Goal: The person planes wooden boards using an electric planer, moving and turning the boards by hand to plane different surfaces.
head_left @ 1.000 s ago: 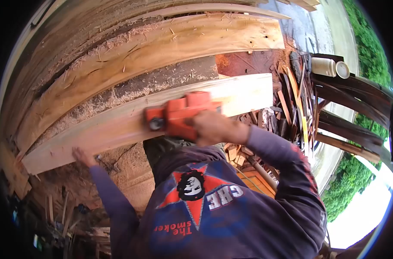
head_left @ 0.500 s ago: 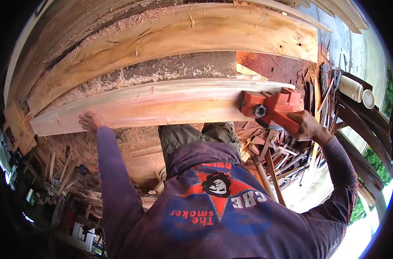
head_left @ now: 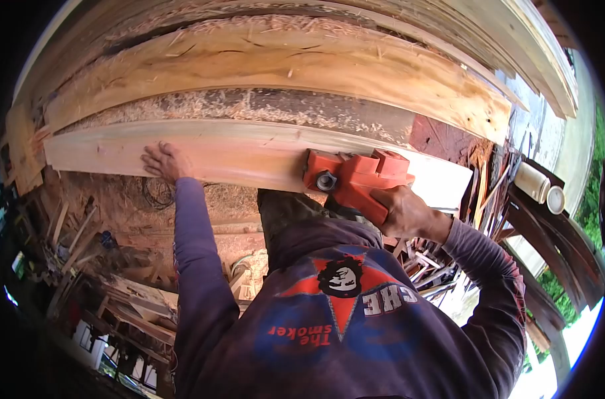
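Note:
A long pale wooden board (head_left: pixel 249 149) lies across the view in front of my body. My right hand (head_left: pixel 405 211) is wrapped round the rear handle of a red electric hand planer (head_left: pixel 365 174), which rests on the board right of its middle. Flat on the left part of the board lies my left hand (head_left: pixel 164 161), its fingers somewhat spread and holding nothing. The planer hides the board's surface beneath it.
Beyond the board lies another, yellower plank (head_left: pixel 269 60) with wood shavings (head_left: pixel 249 103) strewn before it. More planks (head_left: pixel 495 50) are stacked behind. Scrap wood sticks (head_left: pixel 492 176) and a pale cylindrical container (head_left: pixel 532 181) are at the right. Offcuts (head_left: pixel 76 233) lie lower left.
My right hand has moved the planer leftward along the board, from near its right end toward the middle. The left hand stays flat on the board. The whole view has shifted and turned slightly.

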`<act>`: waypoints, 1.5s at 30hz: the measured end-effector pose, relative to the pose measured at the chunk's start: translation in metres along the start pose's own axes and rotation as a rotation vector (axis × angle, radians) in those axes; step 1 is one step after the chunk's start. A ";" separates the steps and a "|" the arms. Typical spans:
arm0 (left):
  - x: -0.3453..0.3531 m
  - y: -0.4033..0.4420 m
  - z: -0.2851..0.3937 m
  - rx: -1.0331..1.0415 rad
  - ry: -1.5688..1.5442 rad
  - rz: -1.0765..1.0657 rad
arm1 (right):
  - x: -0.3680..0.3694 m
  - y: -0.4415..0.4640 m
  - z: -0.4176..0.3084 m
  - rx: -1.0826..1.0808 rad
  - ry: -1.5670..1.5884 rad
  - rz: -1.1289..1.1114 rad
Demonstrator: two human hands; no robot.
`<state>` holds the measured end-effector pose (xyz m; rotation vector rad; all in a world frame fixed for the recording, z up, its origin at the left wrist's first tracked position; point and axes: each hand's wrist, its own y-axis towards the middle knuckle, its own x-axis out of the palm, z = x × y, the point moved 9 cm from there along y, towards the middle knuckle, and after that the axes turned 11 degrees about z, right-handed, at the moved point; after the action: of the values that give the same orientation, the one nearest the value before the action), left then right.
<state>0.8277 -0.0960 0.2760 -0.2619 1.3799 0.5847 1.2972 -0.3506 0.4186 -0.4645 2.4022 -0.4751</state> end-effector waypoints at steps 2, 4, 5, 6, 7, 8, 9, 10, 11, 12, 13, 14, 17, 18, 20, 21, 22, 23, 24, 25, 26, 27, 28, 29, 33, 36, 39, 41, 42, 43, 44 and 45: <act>-0.002 0.002 -0.009 0.007 0.002 0.022 | 0.015 0.025 -0.021 0.011 0.014 0.002; -0.009 0.010 -0.010 0.177 -0.050 0.049 | 0.032 0.053 -0.044 -0.053 0.024 0.038; -0.018 0.021 -0.026 0.162 -0.038 0.067 | 0.040 0.066 -0.057 -0.087 0.038 0.086; -0.016 0.029 -0.038 0.141 -0.315 -0.030 | 0.051 0.080 -0.068 -0.104 0.040 0.076; -0.017 0.034 -0.042 0.125 -0.596 -0.133 | 0.063 0.093 -0.093 -0.310 -0.106 0.057; -0.016 0.039 -0.058 -0.050 -0.798 -0.202 | 0.072 0.104 -0.106 -0.320 -0.105 0.039; -0.027 0.042 -0.069 -0.056 -0.798 -0.203 | 0.081 0.115 -0.119 -0.330 -0.105 0.021; -0.039 0.043 -0.091 -0.169 -0.820 -0.220 | 0.087 0.132 -0.123 -0.146 0.040 0.014; -0.034 0.038 -0.086 -0.259 -0.882 -0.272 | 0.094 0.147 -0.128 -0.050 0.060 -0.051; -0.025 0.039 -0.094 -0.214 -0.946 -0.255 | 0.098 0.154 -0.133 -0.102 0.077 0.024; -0.011 0.037 -0.100 -0.169 -1.012 -0.251 | 0.098 0.154 -0.134 -0.139 0.052 0.066; -0.017 0.030 -0.090 -0.141 -0.982 -0.262 | 0.099 0.154 -0.135 -0.175 0.025 0.110; -0.031 0.009 -0.061 -0.045 -0.951 -0.192 | 0.076 0.120 -0.113 -0.046 -0.019 0.055; -0.037 0.001 -0.048 0.011 -0.914 -0.188 | 0.066 0.103 -0.099 -0.030 -0.018 0.071; -0.047 -0.007 -0.020 0.082 -0.878 -0.174 | 0.041 0.057 -0.058 0.077 0.033 0.101; -0.052 -0.013 -0.003 0.134 -0.842 -0.154 | 0.027 0.033 -0.040 0.049 -0.015 0.114; -0.055 -0.022 0.016 0.185 -0.807 -0.137 | 0.014 0.007 -0.019 0.026 -0.063 0.126; -0.059 -0.030 0.039 0.197 -0.811 -0.147 | 0.002 -0.020 0.008 0.045 -0.108 0.169; -0.069 -0.041 0.074 0.308 -0.782 -0.118 | -0.013 -0.049 0.032 0.043 -0.094 0.209; -0.073 -0.058 0.107 0.418 -0.752 -0.086 | -0.028 -0.080 0.056 0.067 -0.085 0.267; -0.068 -0.078 0.139 0.469 -0.836 -0.109 | -0.042 -0.114 0.083 0.148 -0.045 0.332; -0.063 -0.103 0.177 0.522 -0.922 -0.134 | -0.056 -0.152 0.106 0.300 0.021 0.400; -0.072 -0.143 0.223 0.678 -0.895 -0.140 | -0.065 -0.189 0.125 0.365 0.074 0.452; -0.086 -0.195 0.268 0.829 -0.864 -0.141 | -0.073 -0.229 0.138 0.460 0.065 0.557; -0.120 -0.456 0.359 1.266 -1.229 -0.539 | -0.061 -0.392 0.163 0.946 0.342 1.187; -0.146 -0.665 0.345 2.018 -0.902 -0.746 | -0.006 -0.498 0.168 1.160 0.462 1.452; -0.129 -0.769 0.320 2.327 -0.582 -0.467 | 0.029 -0.535 0.140 1.226 0.529 1.695; -0.117 -0.760 0.320 2.439 -0.318 -0.291 | 0.043 -0.538 0.144 1.262 0.552 1.682; -0.118 -0.773 0.316 2.438 -0.440 -0.271 | 0.043 -0.540 0.123 1.256 0.493 1.697; -0.120 -0.767 0.316 2.404 -0.548 -0.220 | 0.055 -0.542 0.127 1.190 0.591 1.744; -0.121 -0.762 0.315 2.366 -0.653 -0.171 | 0.056 -0.533 0.123 1.183 0.663 1.755; -0.114 -0.761 0.315 2.356 -0.661 -0.243 | 0.055 -0.520 0.116 1.181 0.734 1.779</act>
<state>1.4893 -0.5967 0.3251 1.4857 0.6057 -1.2240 1.4394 -0.8535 0.5354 2.3290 1.5697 -0.9984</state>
